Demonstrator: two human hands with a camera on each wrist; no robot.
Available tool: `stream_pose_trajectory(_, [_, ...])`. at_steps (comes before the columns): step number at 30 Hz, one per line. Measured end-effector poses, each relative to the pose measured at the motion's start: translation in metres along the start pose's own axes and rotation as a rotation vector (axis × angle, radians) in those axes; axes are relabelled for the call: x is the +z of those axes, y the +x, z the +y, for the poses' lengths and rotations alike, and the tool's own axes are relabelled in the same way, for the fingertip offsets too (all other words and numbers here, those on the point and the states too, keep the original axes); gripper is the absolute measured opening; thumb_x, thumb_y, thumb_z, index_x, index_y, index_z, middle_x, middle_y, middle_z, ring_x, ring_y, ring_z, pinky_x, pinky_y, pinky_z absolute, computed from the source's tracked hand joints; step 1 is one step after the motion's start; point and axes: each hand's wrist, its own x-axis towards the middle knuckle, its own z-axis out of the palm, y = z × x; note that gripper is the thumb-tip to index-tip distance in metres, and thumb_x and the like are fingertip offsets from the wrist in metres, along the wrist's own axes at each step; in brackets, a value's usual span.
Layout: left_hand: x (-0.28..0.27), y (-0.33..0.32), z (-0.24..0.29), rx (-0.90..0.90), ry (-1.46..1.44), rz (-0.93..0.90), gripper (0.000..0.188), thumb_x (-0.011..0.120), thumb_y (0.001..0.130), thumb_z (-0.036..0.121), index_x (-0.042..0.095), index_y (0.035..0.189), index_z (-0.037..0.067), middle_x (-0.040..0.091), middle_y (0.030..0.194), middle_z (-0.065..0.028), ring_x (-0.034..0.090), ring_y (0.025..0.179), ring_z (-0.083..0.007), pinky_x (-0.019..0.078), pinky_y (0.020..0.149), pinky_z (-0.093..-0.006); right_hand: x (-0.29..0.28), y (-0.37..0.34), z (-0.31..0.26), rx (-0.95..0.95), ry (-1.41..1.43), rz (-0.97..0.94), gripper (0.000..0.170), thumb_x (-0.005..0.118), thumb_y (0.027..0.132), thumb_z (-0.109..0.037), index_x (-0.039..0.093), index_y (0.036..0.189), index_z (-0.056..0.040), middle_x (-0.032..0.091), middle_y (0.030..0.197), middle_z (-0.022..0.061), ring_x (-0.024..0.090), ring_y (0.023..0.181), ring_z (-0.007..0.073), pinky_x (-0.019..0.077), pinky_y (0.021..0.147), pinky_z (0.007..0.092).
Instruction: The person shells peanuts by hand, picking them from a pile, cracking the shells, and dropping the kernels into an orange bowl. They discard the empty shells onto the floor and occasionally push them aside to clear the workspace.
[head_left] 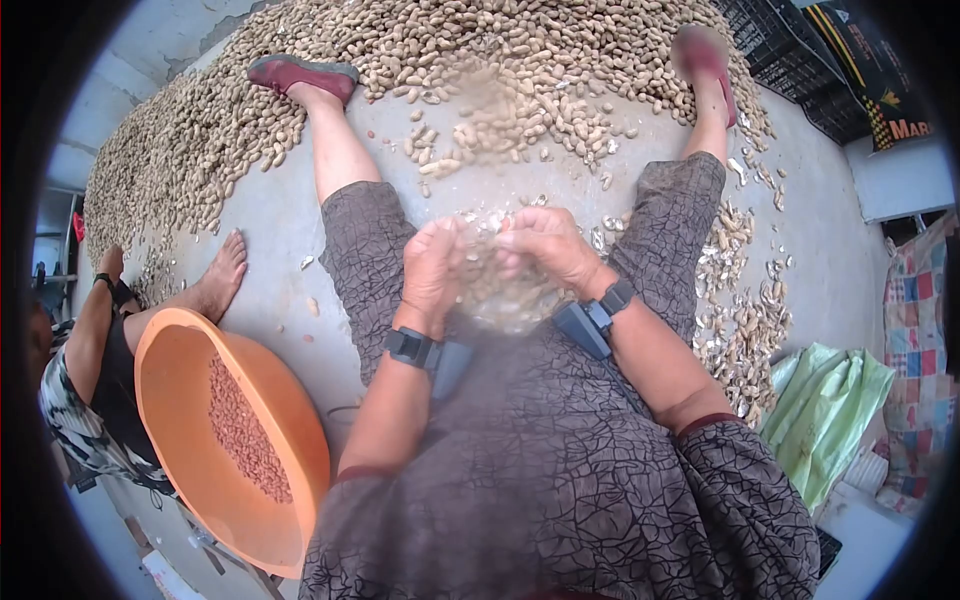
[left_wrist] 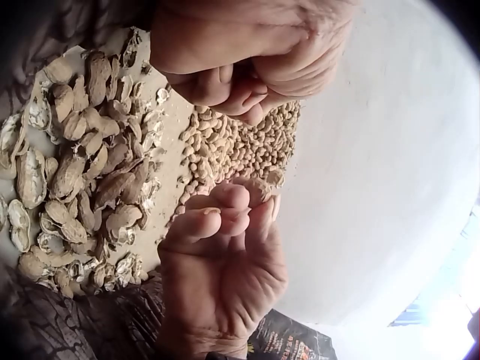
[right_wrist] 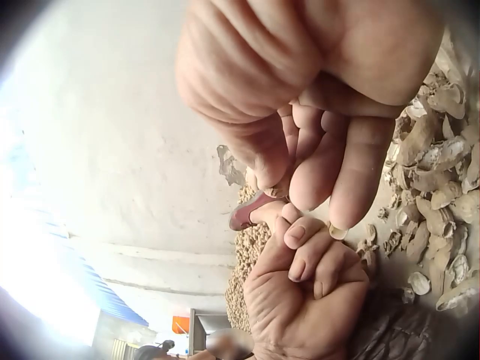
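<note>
Both hands are close together over the lap. My right hand [head_left: 550, 245] pinches a peanut [left_wrist: 259, 187] between thumb and fingertips; its tan shell shows best in the left wrist view. Facing it, my left hand [head_left: 432, 265] has its fingers curled in toward the palm, and nothing shows between them. In the right wrist view the left fingertips [right_wrist: 296, 234] lie just below the right hand's fingers. Beneath the hands, between the thighs, lies a heap of broken peanut shells [left_wrist: 67, 172].
Unshelled peanuts [head_left: 480, 50] spread widely ahead, around the maroon shoes [head_left: 305, 76]. An orange basin [head_left: 165, 400] with reddish shelled kernels [head_left: 245, 435] stands at left, beside another person's bare foot [head_left: 222, 275]. At right are more shells [head_left: 745, 320], a green sack [head_left: 825, 410] and black crates [head_left: 790, 65].
</note>
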Motion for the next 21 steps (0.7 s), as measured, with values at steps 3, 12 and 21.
stream_pose_trajectory(3, [0.002,-0.001,0.000,0.005,0.064,-0.106,0.018,0.062,0.087,0.021,0.061,0.095,0.004,0.056,0.075,0.0027,0.050,0.063,-0.0049,0.0430,0.057,-0.0190,0.001,-0.001,-0.002,-0.012,-0.018,0.031,0.012,0.058,0.084,-0.006,0.058,0.079,0.0044,0.063,0.072,0.0104,0.061,0.058,0.0119,0.0540,0.052,0.0227])
stream_pose_trajectory(12, [0.017,-0.006,-0.001,0.056,0.430,-0.229,0.015,0.068,0.082,0.010,0.056,0.086,0.003,0.057,0.069,0.0016,0.047,0.054,-0.0028,0.0360,0.046,-0.0156,0.001,-0.006,-0.005,0.016,-0.049,-0.023,0.012,0.060,0.084,-0.007,0.059,0.082,0.0046,0.062,0.070,0.0081,0.061,0.058,0.0108,0.0520,0.051,0.0213])
stream_pose_trajectory(21, [0.023,-0.013,0.010,0.164,0.580,-0.250,0.016,0.071,0.077,0.009,0.057,0.072,0.005,0.057,0.063,0.0021,0.051,0.053,-0.0030,0.0395,0.045,-0.0174,-0.011,-0.004,-0.007,0.079,0.020,-0.183,0.018,0.065,0.084,-0.017,0.061,0.091,-0.0012,0.064,0.076,0.0057,0.063,0.061,0.0090,0.0538,0.055,0.0205])
